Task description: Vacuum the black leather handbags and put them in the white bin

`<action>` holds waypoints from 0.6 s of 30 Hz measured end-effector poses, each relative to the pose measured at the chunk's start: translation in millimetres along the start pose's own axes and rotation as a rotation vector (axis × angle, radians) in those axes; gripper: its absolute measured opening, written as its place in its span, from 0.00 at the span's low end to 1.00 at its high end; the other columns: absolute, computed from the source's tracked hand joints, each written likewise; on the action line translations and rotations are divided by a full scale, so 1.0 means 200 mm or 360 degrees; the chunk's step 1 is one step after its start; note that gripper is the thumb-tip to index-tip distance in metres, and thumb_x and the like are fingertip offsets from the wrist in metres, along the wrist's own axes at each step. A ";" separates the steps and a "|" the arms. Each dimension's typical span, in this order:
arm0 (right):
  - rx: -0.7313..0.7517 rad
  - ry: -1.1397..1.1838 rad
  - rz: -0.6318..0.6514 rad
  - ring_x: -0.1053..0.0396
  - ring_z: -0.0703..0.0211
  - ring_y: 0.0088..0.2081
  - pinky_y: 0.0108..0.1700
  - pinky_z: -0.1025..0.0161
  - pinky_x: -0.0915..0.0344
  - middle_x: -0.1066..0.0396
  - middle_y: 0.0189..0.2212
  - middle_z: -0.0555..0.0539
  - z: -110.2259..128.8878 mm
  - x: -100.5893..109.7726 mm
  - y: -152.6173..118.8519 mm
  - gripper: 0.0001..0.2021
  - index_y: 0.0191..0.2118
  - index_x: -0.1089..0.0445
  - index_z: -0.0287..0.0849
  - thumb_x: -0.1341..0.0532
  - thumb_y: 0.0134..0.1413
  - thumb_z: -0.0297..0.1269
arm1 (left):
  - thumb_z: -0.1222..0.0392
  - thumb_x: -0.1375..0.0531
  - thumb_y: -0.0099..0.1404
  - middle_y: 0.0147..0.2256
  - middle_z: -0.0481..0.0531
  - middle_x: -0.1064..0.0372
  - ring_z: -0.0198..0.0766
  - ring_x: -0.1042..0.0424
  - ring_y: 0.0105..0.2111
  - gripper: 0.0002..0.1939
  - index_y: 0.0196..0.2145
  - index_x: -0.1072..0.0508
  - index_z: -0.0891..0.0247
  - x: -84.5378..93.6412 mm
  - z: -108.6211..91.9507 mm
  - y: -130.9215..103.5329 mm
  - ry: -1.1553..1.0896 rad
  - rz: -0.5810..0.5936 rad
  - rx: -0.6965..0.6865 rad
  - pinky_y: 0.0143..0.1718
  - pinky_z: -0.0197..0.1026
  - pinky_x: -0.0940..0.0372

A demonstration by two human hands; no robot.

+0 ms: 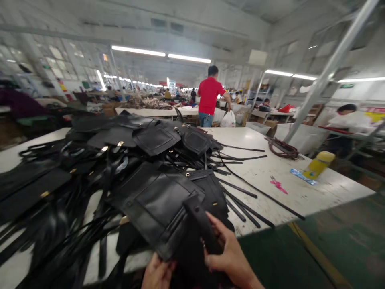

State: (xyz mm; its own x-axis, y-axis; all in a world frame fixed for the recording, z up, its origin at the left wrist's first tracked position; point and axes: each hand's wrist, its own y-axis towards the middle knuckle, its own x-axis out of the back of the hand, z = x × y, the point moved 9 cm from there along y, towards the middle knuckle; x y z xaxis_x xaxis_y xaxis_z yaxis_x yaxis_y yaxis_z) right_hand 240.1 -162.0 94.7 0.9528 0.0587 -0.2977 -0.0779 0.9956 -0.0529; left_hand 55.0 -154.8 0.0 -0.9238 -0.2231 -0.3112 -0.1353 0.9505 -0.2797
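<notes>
A black leather bag panel (162,200) with stitched seams and a pocket lies tilted at the near edge of the pile. My left hand (159,273) grips its lower corner, fingers curled under the edge. Around a wide black strap (204,224) at the right side of the same piece, my right hand (227,251) is closed, thumb on the near side. Some small metal part shows by the right fingers, too small to make out. Just behind, another black bag piece (210,188) with gold hardware rests among loose straps.
A large heap of black bag pieces (114,136) and straps covers the left of the white table (249,138). On the right are pink-handled snips (278,184), a yellow bottle (319,164), a blue packet (302,176) and coiled brown straps (282,148). A person in red (209,96) stands beyond.
</notes>
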 end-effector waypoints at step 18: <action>-0.0373 -0.0271 0.0652 0.39 0.49 0.51 0.53 0.59 0.44 0.37 0.50 0.41 -0.19 -0.15 -0.27 0.40 0.55 0.40 0.40 0.31 0.28 0.28 | 0.56 0.48 0.62 0.43 0.53 0.31 0.40 0.32 0.44 0.15 0.46 0.33 0.60 -0.13 -0.09 -0.12 -0.0954 0.0486 0.0359 0.50 0.44 0.40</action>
State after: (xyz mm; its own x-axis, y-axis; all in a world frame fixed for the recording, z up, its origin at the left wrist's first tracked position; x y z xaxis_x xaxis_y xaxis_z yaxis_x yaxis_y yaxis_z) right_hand 204.5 -219.8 71.3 0.8630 0.4721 -0.1797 -0.5008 0.8461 -0.1825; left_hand 75.3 -167.1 31.2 -0.5434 -0.0959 -0.8339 0.2356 0.9361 -0.2612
